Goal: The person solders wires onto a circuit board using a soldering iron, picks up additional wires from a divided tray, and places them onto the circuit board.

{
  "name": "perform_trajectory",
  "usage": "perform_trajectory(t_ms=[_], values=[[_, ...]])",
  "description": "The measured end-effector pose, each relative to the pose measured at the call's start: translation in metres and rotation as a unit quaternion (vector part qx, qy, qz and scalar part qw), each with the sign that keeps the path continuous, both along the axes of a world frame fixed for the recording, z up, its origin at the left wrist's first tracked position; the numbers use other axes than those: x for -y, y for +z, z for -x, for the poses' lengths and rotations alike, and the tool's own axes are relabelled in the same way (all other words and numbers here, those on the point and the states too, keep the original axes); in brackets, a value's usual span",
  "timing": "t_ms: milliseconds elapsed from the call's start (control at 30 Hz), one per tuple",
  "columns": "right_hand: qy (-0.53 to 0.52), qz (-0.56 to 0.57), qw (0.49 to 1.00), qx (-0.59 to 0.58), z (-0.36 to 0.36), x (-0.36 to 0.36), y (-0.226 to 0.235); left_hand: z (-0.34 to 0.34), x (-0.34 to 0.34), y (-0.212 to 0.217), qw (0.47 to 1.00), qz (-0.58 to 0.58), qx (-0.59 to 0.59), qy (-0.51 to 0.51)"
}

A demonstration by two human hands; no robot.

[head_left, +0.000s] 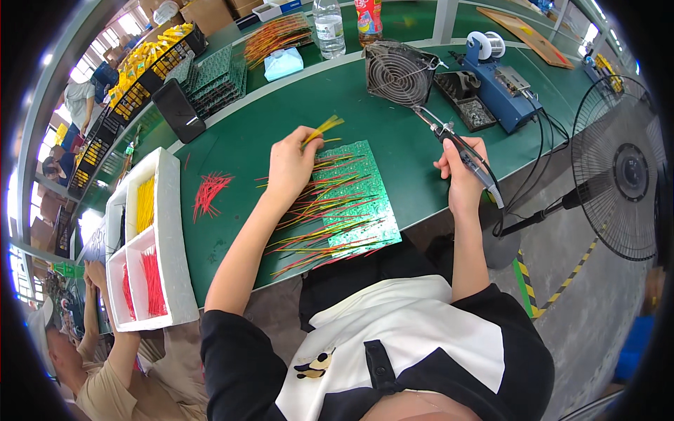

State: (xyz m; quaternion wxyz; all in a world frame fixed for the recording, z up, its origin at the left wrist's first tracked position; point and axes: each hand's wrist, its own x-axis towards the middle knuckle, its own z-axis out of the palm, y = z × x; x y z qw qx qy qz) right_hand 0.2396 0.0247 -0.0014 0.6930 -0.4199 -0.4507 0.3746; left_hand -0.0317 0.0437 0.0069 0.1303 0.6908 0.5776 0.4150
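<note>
My left hand (pixel 291 163) is closed on a small bunch of yellow wires (pixel 328 127), held over the far left corner of a green circuit board panel (pixel 375 203). Many red, yellow and dark wires (pixel 316 203) stick out leftward from the panel in rows. To the right of the panel, my right hand (pixel 463 172) grips a soldering iron (pixel 472 160) with a wire feed attachment. Its tip points up and away, near a square black fan (pixel 401 74), apart from the board. A loose pile of short red wires (pixel 211 194) lies on the green table left of my left forearm.
A white foam box (pixel 179 259) with yellow and red wires stands at the left edge. A phone (pixel 177 111), stacked boards (pixel 219 77) and bottles (pixel 330 31) line the back. A blue soldering station (pixel 502 88) is at right, beside a standing fan (pixel 625 168). Another person works at lower left.
</note>
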Motion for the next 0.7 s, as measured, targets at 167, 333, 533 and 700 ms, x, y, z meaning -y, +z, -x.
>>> perform_trajectory(t_ms=[167, 333, 533, 700], values=[[0.002, -0.005, 1.000, 0.008, -0.001, -0.001, -0.003, 0.002, 0.008, 0.017, 1.000, 0.013, 0.023, 0.005], [0.015, -0.009, 1.000, 0.013, 0.000, 0.000, -0.002, -0.012, 0.018, 0.023, 0.997, 0.052, 0.034, -0.041], [0.032, 0.004, 0.999, 0.015, 0.002, 0.000, 0.002, -0.025, 0.016, 0.009, 0.997, -0.029, -0.035, -0.060], [0.055, 0.028, 0.998, 0.000, 0.003, 0.012, 0.001, -0.027, 0.023, 0.008, 0.996, 0.016, -0.065, -0.050]])
